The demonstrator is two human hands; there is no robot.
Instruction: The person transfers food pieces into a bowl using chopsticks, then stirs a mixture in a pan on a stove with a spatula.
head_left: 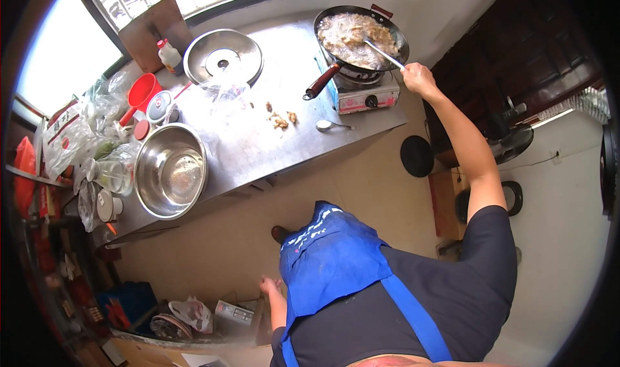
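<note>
This is a kitchen: 1 wok, 1 stove.

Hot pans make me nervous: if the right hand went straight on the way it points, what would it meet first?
The right hand would probably meet the right side of the wok first, though the hand's height is hard to judge.

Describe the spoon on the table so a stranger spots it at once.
On the metal table, find the stove under the wok. Left of the stove, near the table's front edge, lies the silver spoon. Its shine sets it apart from the brown bits to its left; unlike the utensil in the right hand, it lies unheld.
</note>
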